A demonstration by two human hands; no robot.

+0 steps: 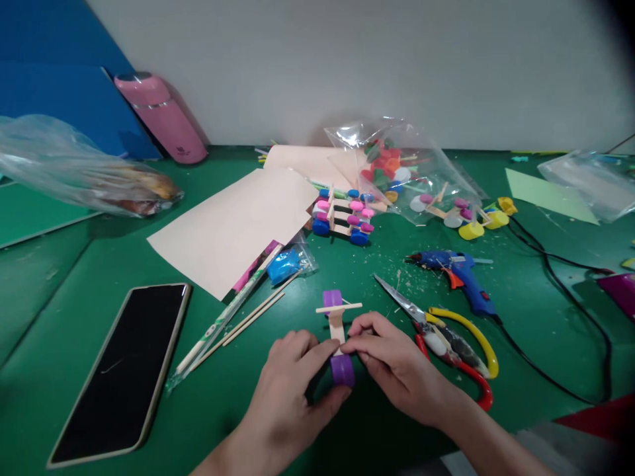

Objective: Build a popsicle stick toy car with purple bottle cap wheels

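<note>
A small wooden craft-stick model (337,324) has a purple round cap (332,301) at its far end and another purple cap (342,370) at its near end. A thin short stick lies crosswise near the far cap. My left hand (292,390) grips the near end, its thumb by the near cap and a finger on the wooden strip. My right hand (391,363) is closed, its fingertips pinched against the strip's middle; anything small between them is hidden. Scissors (414,307) and yellow-handled pliers (464,344) lie to the right.
A blue glue gun (459,271) with a black cord lies at right. Finished-looking cap models (342,218) and a clear bag of caps (397,165) sit behind. At left are a phone (119,370), wooden sticks (253,317), cream paper (233,225) and a pink flask (163,119).
</note>
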